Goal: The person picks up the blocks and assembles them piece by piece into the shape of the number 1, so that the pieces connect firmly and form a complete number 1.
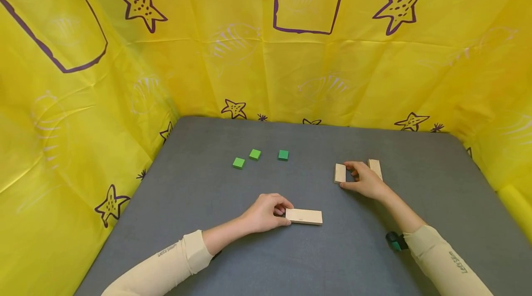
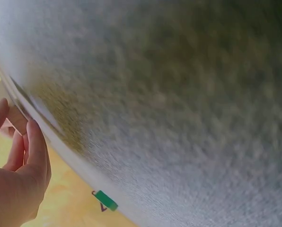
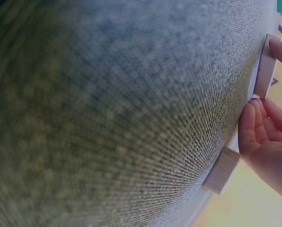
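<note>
My left hand [image 1: 265, 214] pinches the left end of a long, flat wooden block [image 1: 305, 216] lying on the table near the middle. In the left wrist view, thumb and fingers sit at either side of that block's end. Farther back on the right, my right hand [image 1: 365, 182] holds a shorter-looking wooden block [image 1: 340, 173], forefinger at its far end and thumb at its near end. Another wooden block [image 1: 375, 168] lies just behind the right hand, partly hidden by it; the right wrist view shows this block [image 3: 221, 171] apart from the fingers.
Two light green square tiles [image 1: 238, 163] and a darker green tile [image 1: 283, 155] lie toward the back, left of the right hand's block. The grey table [image 1: 199, 185] is enclosed by yellow cloth [image 1: 257, 69] at its back and sides.
</note>
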Demonstrator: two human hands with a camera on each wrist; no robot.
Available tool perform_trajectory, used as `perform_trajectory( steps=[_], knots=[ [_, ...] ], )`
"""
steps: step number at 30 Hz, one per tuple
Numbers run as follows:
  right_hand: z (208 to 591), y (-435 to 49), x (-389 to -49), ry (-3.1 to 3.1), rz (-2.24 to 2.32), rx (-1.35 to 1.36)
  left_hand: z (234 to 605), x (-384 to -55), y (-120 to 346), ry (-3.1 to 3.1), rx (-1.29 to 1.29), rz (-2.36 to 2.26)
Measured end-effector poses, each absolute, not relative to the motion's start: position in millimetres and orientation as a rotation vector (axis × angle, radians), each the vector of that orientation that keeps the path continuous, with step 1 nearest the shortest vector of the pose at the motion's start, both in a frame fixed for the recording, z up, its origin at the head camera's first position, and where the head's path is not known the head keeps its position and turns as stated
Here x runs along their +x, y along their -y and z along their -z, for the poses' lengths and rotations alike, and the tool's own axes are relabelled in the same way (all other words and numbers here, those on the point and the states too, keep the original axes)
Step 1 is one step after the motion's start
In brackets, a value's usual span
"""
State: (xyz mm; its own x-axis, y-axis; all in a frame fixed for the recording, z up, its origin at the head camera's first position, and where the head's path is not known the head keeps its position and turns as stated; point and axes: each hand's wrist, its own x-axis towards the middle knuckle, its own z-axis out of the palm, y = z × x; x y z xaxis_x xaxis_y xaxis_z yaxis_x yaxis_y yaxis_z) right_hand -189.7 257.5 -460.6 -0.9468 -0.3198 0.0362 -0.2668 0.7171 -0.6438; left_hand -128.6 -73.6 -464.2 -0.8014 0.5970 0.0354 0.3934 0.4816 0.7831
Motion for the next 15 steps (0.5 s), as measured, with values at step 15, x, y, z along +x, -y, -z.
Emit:
perform_trajectory(
  steps=[15],
  knots=[
    [463.8, -259.7, -191.0, -2.827, 1.069, -0.491, 464.8, -111.7, 67.7, -2.456, 0.909, -1.163]
  ],
)
